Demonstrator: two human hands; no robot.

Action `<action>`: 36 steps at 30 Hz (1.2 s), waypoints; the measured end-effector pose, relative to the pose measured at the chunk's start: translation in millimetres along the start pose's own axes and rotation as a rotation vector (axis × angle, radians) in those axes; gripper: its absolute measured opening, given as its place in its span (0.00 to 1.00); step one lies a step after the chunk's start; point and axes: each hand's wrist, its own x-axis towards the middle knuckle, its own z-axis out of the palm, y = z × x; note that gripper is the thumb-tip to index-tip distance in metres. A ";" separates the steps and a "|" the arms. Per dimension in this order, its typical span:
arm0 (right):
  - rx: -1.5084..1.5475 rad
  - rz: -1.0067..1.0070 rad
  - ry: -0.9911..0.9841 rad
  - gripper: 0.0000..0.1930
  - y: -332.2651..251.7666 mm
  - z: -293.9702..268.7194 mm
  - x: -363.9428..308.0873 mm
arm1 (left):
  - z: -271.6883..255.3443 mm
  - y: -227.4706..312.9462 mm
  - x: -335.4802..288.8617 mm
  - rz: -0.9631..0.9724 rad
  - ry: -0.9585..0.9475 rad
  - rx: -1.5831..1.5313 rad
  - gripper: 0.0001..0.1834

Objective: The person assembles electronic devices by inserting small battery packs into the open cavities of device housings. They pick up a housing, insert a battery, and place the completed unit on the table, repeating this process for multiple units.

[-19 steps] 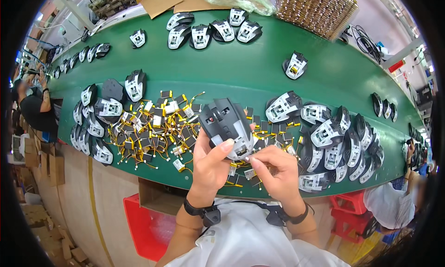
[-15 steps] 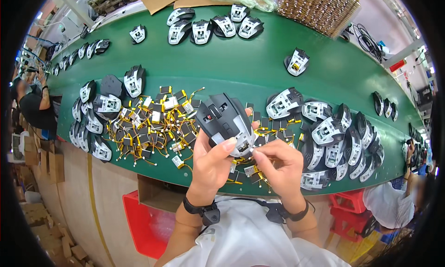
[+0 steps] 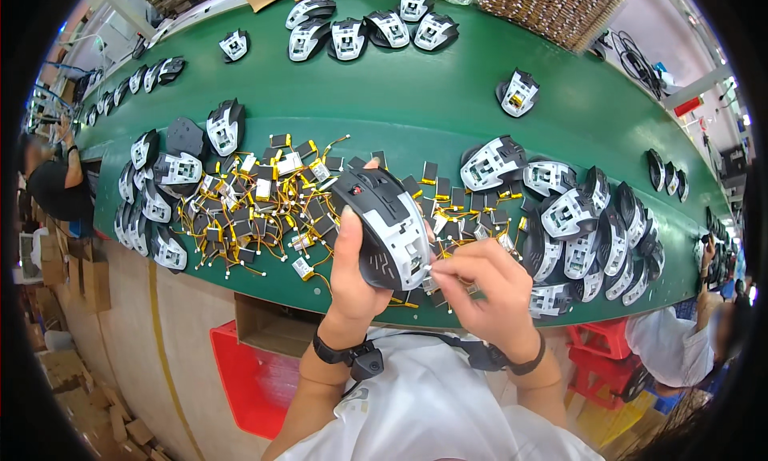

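My left hand (image 3: 354, 273) is wrapped round a black-and-white computer mouse (image 3: 398, 235), tilted so that its white part and open slot face right. At the slot's edge, my right hand (image 3: 492, 289) pinches a small white plug (image 3: 427, 269) between thumb and forefinger. Whether the plug sits in the mouse or just touches it, I cannot tell. Small battery packs (image 3: 256, 213) with yellow tape and thin leads are heaped left of the mouse. More battery packs (image 3: 460, 197) lie behind and right of it, partly hidden by my hands.
Mouse bodies (image 3: 570, 213) crowd the bench (image 3: 384, 101) on the right, with another cluster (image 3: 178, 169) on the left. Several mice (image 3: 349, 39) stand along the far side. A red bin (image 3: 240, 381) is below the bench. Co-workers (image 3: 56, 177) sit at both ends.
My left hand has turned the mouse, so more of its white part shows. My right hand has shifted slightly down, keeping its pinch by the slot. The whole view has shifted a little.
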 end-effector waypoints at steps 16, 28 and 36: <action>-0.373 -0.565 -0.422 0.15 -8.4 -27.3 32.7 | -1.7 -1.5 -3.2 -0.068 0.069 0.016 0.33; -0.217 -0.437 -0.461 0.11 8.7 -18.2 40.0 | 0.6 -10.6 -0.5 -0.043 0.170 -0.003 0.28; -0.329 -0.461 -0.398 0.14 6.7 -11.5 31.5 | -1.1 -11.3 -0.6 -0.038 0.142 -0.093 0.28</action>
